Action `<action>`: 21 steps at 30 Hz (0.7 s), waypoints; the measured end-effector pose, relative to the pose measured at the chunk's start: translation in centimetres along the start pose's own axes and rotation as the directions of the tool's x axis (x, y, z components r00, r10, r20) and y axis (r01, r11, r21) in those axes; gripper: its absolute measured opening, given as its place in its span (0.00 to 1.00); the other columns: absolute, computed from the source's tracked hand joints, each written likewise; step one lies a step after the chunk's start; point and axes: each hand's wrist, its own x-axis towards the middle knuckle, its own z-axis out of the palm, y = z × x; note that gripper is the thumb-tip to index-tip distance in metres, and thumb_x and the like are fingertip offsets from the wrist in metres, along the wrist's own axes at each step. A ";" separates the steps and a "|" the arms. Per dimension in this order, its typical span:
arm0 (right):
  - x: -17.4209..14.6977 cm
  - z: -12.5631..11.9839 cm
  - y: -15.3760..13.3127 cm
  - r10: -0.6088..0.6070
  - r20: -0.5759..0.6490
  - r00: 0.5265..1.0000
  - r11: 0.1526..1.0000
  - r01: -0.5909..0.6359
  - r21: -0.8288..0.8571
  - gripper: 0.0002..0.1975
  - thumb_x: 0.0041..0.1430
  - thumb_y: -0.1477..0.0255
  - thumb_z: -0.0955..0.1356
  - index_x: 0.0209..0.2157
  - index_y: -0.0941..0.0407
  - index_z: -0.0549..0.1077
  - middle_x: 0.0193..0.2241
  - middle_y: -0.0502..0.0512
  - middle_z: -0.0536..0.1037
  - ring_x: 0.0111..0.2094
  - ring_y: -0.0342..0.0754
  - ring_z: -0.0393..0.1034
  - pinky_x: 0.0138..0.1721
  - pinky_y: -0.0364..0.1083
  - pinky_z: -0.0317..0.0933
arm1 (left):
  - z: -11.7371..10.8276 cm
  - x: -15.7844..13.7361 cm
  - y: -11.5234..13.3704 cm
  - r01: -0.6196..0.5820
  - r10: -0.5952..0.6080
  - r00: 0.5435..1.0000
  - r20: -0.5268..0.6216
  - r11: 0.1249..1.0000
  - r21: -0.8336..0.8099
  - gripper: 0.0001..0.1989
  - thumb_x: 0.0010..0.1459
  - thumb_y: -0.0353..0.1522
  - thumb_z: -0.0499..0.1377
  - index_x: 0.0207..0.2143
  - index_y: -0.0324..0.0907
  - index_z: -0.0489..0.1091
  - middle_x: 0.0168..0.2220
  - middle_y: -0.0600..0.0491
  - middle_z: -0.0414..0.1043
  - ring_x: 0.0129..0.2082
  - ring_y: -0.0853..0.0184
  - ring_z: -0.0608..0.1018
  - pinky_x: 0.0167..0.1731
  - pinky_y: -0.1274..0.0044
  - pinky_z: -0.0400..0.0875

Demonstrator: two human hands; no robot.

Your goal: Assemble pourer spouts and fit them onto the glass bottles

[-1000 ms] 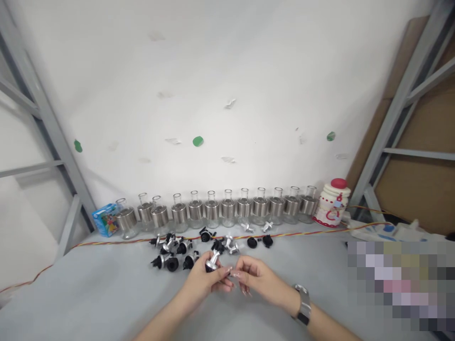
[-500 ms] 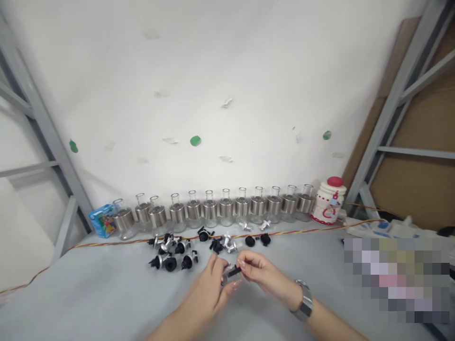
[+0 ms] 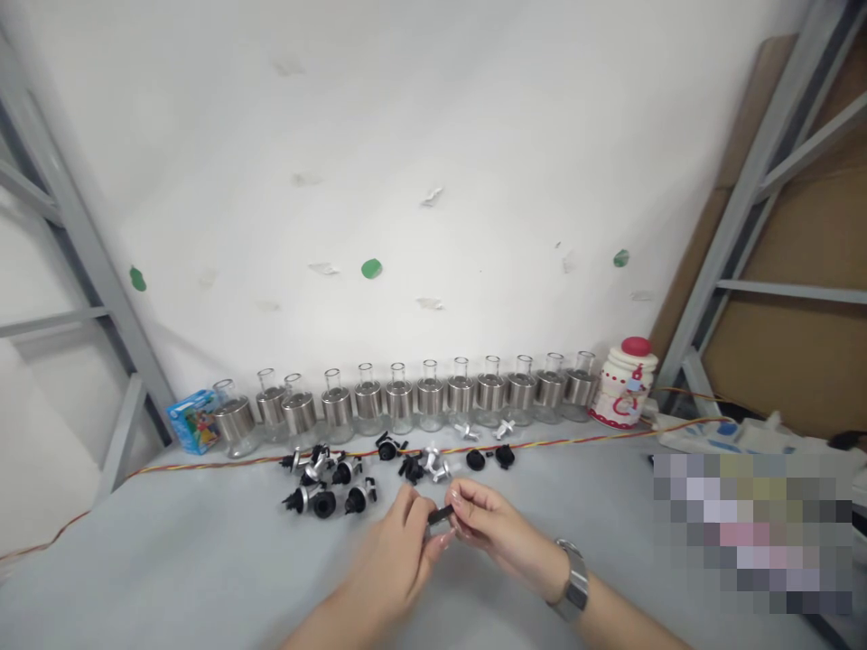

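Note:
My left hand point(image 3: 396, 546) is closed around a small silver-and-black bottle pourer part point(image 3: 440, 515); most of it is hidden behind my fingers. From the other side my right hand point(image 3: 498, 533), with a watch on its wrist, pinches the black end of the same part. Just beyond my hands lie loose silver pourer tops point(image 3: 440, 468) and black round stoppers point(image 3: 475, 459). Further left is a group of black-and-silver pourers point(image 3: 360, 496), some with black ribbed plugs fitted.
Glass bottles with steel sleeves point(image 3: 430, 395) stand in a row along the white wall. A blue box point(image 3: 194, 422) is at their left end, a white jar with a red lid point(image 3: 623, 388) at their right. A twisted red-yellow wire point(image 3: 569, 441) crosses the grey table point(image 3: 169, 551).
My right hand has shifted slightly left, closer to my left hand. Less of the silver portion of the held part shows between the fingers now.

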 end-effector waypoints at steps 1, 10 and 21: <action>0.0 0.0 0.0 -0.004 0.000 1.000 1.000 0.004 -0.001 0.21 0.43 0.54 0.68 0.23 0.57 0.59 0.16 0.42 0.56 0.18 0.36 0.44 0.21 0.40 0.37 | 0.0 0.0 -0.1 -0.008 0.008 1.000 -0.003 1.000 -0.002 0.11 0.59 0.35 0.43 0.40 0.42 0.59 0.37 0.49 0.61 0.31 0.66 0.71 0.32 0.73 0.68; -0.1 0.1 0.0 -0.023 -0.027 0.999 0.997 0.021 -0.074 0.19 0.46 0.56 0.68 0.24 0.57 0.61 0.15 0.41 0.57 0.17 0.35 0.44 0.19 0.40 0.35 | 0.5 0.0 -0.4 -0.071 0.063 0.996 -0.056 0.984 -0.161 0.10 0.59 0.32 0.41 0.37 0.42 0.59 0.36 0.49 0.61 0.33 0.68 0.70 0.35 0.75 0.67; -0.4 0.6 -0.3 -0.039 -0.047 0.998 0.999 0.038 -0.011 0.20 0.45 0.55 0.67 0.22 0.56 0.58 0.15 0.41 0.55 0.17 0.35 0.44 0.19 0.40 0.35 | 0.8 -0.2 0.0 -0.095 0.060 0.988 -0.142 0.963 -0.254 0.06 0.58 0.32 0.46 0.36 0.41 0.58 0.34 0.49 0.61 0.31 0.67 0.69 0.32 0.74 0.66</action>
